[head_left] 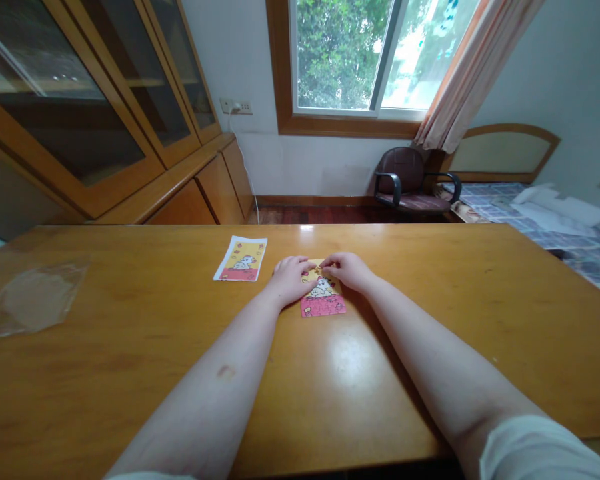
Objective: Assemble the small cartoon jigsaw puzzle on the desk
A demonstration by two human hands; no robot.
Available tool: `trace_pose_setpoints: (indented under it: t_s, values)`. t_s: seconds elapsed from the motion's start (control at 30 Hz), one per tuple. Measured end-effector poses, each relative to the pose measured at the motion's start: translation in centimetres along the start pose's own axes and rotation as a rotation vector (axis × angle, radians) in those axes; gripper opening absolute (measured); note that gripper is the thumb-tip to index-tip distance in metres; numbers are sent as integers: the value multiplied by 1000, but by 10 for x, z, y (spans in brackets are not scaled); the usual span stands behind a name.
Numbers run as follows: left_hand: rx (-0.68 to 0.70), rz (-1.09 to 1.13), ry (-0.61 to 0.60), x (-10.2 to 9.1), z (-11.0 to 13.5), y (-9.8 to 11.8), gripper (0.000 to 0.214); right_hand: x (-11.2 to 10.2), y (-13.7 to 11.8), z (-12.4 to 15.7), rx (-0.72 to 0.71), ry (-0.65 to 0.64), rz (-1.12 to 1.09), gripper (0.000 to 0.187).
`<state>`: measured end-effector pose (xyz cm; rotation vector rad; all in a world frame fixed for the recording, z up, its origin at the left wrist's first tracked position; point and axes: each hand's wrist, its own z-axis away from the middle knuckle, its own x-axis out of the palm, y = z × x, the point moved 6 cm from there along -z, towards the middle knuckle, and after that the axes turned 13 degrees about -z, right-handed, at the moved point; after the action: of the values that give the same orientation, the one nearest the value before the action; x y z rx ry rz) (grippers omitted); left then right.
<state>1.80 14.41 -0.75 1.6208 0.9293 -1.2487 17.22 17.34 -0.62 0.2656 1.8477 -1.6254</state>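
A small jigsaw puzzle (324,305) lies flat on the wooden table, with a white cartoon animal on yellow above a pink band. Along its left edge rests my left hand (291,280), fingers stretched out and thumb reaching over the picture. My right hand (350,272) is at the upper right of the puzzle, its thumb and fingertips pinched together against the top part. Whatever is between those fingertips is too small to make out. Left of the hands lies a white-bordered reference card (242,260) bearing the same picture.
A clear plastic bag (35,297) lies at the left of the table (290,387). Beyond the far edge are a glass-door cabinet (100,107), a window, a brown office chair (405,177) and a bed (540,213) on the right.
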Motion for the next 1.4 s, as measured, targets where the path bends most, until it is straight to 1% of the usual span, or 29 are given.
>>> trace_pose_setpoints:
  t_s: [0.2, 0.27, 0.4, 0.6, 0.67, 0.77, 0.9, 1.0, 1.13, 1.3, 1.37, 1.4]
  values:
    - [3, -10, -3, 1, 0, 1, 49, 6, -6, -2, -172, 36, 101, 15]
    - [8, -13, -3, 1, 0, 2, 51, 7, -5, -3, -179, 55, 114, 15]
    - [9, -11, -7, 0, 0, 2, 52, 8, -2, -4, -143, 73, 126, 17]
    - [12, -19, -14, -1, 0, 2, 53, 8, -8, -3, -244, 5, 224, 24]
    - [13, -14, -14, -1, 0, 2, 52, 6, -8, -4, -239, -4, 235, 23]
    - [2, -6, -18, -1, 0, 2, 51, 2, -4, -4, -176, 4, 202, 19]
    - [-9, -1, -12, -1, 1, 1, 51, 2, 3, -4, -48, 46, 68, 16]
    - [-5, 4, 0, 0, 0, 1, 52, 6, 3, -2, -7, 58, 4, 16]
    - [-5, 4, 2, 0, 0, 1, 52, 10, -5, -1, -46, 64, 70, 16]
    - [-11, 2, -5, 0, 0, 1, 52, 6, -7, 0, -49, 123, 162, 15]
    - [-11, 0, -1, 0, 0, 2, 52, 4, -8, 0, -81, 145, 181, 14]
    - [-8, -1, 2, 0, 0, 2, 52, 4, -8, 0, -121, 149, 187, 13]
